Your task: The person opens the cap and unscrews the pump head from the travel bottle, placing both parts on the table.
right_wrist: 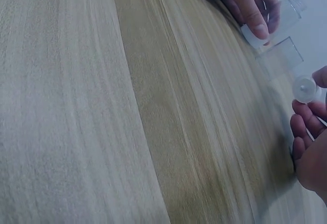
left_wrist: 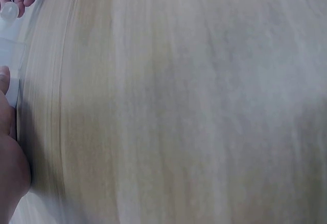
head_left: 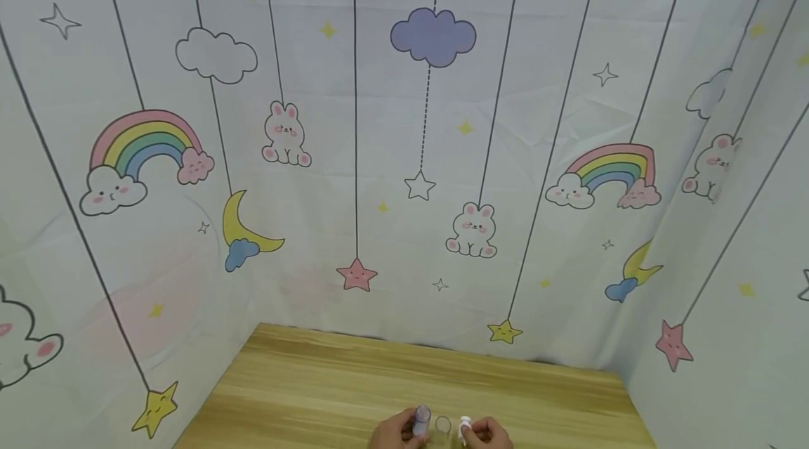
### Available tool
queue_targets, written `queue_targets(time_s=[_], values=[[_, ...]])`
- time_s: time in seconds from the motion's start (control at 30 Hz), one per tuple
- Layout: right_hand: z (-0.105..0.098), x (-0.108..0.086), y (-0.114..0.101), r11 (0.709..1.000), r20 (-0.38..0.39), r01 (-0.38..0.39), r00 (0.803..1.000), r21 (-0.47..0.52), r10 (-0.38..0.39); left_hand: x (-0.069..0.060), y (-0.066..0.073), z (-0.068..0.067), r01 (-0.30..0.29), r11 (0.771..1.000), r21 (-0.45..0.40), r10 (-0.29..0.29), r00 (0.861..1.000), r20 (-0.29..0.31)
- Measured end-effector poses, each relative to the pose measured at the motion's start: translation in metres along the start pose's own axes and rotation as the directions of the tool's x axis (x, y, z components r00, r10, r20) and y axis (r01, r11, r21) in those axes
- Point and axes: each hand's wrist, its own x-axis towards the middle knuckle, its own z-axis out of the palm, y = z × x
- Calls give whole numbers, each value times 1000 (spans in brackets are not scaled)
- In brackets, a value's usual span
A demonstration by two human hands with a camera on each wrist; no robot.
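My left hand [head_left: 390, 433] holds a small clear bottle [head_left: 421, 421] upright by its lower part, near the front of the table. In the right wrist view the bottle has a white base [right_wrist: 254, 36] and an uncovered neck [right_wrist: 299, 3]. A white cap-like nozzle piece [head_left: 465, 423] is pinched between the thumb and fingers of my right hand [head_left: 493, 433]. Its round underside faces the right wrist camera. Between the two hands stands a clear, see-through cylindrical cover [head_left: 442, 429], apart from both. The left wrist view catches only part of the left hand [left_wrist: 11, 165] at its edge.
The wood-grain table [head_left: 354, 372] stretches away behind the hands. White fabric printed with rainbows, rabbits and stars [head_left: 392, 119] hangs along its back and both sides.
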Motion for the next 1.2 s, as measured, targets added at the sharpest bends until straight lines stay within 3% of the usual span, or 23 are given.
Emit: queue_targets(time_s=[0.17, 0.57, 0.8, 1.2], values=[[0, 1, 3, 999, 19, -19, 1000, -41, 20, 1, 3, -2, 20, 1000, -14, -19, 1000, 21], [7, 1, 10, 996, 20, 24, 1000, -83, -23, 1, 3, -1, 38, 999, -16, -38, 999, 27], [13, 3, 15, 987, -15, 56, 998, -151, -59, 1, -2, 0, -6, 1000, -8, 6, 1000, 0], [19, 6, 23, 974, -17, 53, 998, -220, -58, 1, -2, 1, -6, 1000, 7, 6, 1000, -19]])
